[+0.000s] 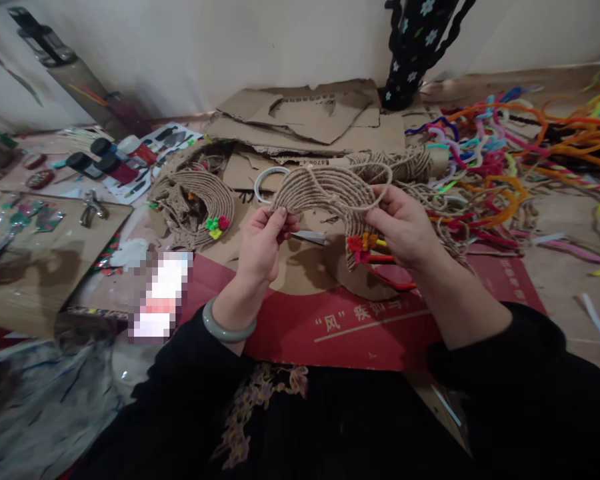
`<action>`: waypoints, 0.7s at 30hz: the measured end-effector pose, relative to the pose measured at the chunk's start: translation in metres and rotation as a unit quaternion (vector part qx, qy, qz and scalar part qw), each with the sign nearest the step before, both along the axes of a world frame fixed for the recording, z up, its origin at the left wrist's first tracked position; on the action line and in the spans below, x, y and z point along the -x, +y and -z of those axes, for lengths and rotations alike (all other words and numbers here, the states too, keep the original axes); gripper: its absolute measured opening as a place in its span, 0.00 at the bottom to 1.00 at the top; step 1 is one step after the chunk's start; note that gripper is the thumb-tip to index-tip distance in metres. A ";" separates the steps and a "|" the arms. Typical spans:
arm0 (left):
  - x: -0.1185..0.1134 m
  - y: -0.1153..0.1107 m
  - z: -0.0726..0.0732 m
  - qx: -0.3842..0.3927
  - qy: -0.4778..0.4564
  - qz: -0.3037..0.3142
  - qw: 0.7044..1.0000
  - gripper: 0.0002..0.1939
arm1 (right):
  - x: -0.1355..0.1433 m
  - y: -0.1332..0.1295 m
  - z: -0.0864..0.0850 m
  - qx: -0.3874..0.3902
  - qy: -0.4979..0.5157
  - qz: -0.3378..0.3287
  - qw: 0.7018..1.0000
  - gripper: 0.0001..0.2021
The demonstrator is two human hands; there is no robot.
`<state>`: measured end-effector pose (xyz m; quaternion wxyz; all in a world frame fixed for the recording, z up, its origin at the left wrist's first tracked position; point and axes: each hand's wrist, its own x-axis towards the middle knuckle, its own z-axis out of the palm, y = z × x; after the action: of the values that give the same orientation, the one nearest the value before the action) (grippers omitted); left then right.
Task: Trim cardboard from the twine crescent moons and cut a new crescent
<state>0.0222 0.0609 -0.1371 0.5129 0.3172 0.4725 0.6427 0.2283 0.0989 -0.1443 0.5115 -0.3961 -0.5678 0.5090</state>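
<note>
At the far left of the frame I note a flat brown cardboard sheet (55, 260) with shiny coloured scraps on it, and just above its right corner a pair of metal pliers (93, 208) lying loose. Above these, in the upper left, a cluster of dark-capped paint bottles (105, 163) lies on printed paper, within arm's reach but apart from the hands.

Left of centre rests a curved piece of coiled jute twine with a green and red flower cluster (200, 203); it lies flat on the cardboard, set aside and untouched.

At centre, my left hand (263, 243), a pale green bangle (226, 327) on its wrist, pinches the left end of the arched jute-twine piece with red and orange flowers (330, 197) between thumb and fingers, closed firmly on it. My right hand (403, 230) grips the right end of the same piece just above the flowers. In my judgement the two-ended hold keeps the arch spread and raised off the red printed cardboard (330, 327), so its face can be inspected. A white ring (267, 183) lies just behind it.

To the right, a loose heap of multicoloured pipe cleaners (505, 150) sprawls over the surface, near the right hand. At top right stands a black flowered object (415, 53); I cannot tell what it is.
</note>
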 end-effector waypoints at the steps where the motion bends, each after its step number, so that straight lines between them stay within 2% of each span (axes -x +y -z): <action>1: 0.000 0.000 -0.001 0.002 0.002 0.000 1.000 0.15 | 0.000 0.000 0.000 0.001 0.000 0.002 1.000 0.12; 8: -0.001 0.000 0.000 0.019 0.016 0.017 1.000 0.16 | 0.001 -0.001 0.000 0.010 0.005 0.006 1.000 0.12; 13: -0.001 -0.001 0.001 -0.020 0.026 0.023 0.999 0.18 | -0.004 0.004 0.001 -0.003 0.008 0.005 1.000 0.13; 15: 0.002 0.000 0.000 -0.064 0.040 -0.014 0.997 0.19 | -0.009 0.008 -0.001 -0.006 0.024 0.021 0.999 0.13; 19: 0.011 0.005 -0.002 -0.155 0.052 -0.153 0.975 0.18 | -0.021 0.015 -0.010 0.008 0.046 0.042 0.998 0.11; 21: 0.015 0.008 -0.001 -0.171 0.055 -0.180 0.967 0.17 | -0.024 0.014 -0.015 0.021 0.058 0.047 0.997 0.09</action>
<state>0.0075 0.0689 -0.1360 0.3002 0.3449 0.4323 0.7772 0.2520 0.1133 -0.1292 0.5586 -0.4032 -0.5072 0.5178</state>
